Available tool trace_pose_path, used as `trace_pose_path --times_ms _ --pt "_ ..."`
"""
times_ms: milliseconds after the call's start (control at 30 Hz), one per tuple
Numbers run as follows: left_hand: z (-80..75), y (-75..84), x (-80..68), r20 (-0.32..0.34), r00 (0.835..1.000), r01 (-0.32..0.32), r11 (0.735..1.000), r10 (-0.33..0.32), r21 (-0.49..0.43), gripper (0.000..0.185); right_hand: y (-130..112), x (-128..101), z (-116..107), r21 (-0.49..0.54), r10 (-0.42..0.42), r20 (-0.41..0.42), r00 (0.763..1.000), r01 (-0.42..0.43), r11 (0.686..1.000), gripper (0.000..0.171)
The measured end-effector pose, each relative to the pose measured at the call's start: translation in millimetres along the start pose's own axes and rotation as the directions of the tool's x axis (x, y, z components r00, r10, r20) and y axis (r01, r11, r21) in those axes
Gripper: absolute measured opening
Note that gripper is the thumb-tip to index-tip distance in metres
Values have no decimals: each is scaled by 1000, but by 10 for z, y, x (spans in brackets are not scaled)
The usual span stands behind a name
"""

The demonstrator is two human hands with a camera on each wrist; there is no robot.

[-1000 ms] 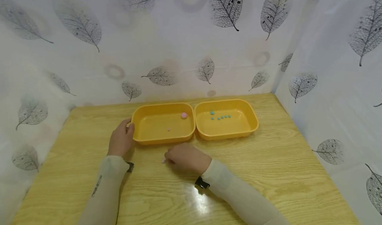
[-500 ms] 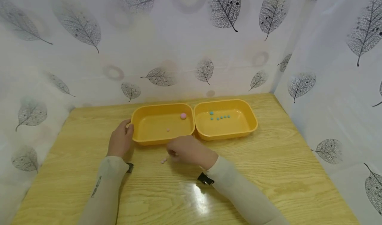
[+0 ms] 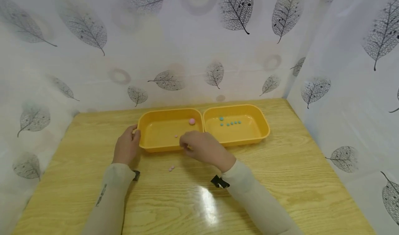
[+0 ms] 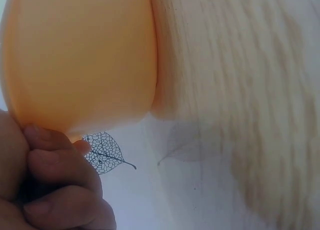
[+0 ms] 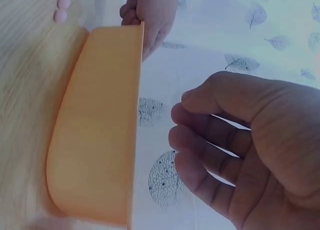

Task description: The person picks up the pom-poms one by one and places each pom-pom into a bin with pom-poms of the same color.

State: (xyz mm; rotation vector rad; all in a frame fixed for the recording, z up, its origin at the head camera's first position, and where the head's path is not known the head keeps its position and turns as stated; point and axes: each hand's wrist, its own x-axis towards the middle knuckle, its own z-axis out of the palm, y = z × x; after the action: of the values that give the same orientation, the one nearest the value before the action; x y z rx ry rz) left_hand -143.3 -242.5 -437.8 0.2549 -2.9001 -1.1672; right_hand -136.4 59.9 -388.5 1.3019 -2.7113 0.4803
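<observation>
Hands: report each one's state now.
Left hand: grips the end rim of the left yellow tray.
Right hand: fingers curled over that tray's front rim; contents cannot be told.

You have no readable text, label, brand, number or sign here: the two yellow trays carry none, and neither does the leaf-patterned backdrop behind them.

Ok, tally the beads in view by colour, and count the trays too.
Pink beads: 4
Blue beads: 6
Yellow trays: 2, left tray and right tray
Total: 12
</observation>
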Motion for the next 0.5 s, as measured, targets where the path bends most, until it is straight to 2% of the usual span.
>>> trace_pose_path --times_ms 500 --pt "-6 13 -19 -6 1000 -2 1000 2 -11 57 161 -5 -102 69 164 -85 983 -158 985 11"
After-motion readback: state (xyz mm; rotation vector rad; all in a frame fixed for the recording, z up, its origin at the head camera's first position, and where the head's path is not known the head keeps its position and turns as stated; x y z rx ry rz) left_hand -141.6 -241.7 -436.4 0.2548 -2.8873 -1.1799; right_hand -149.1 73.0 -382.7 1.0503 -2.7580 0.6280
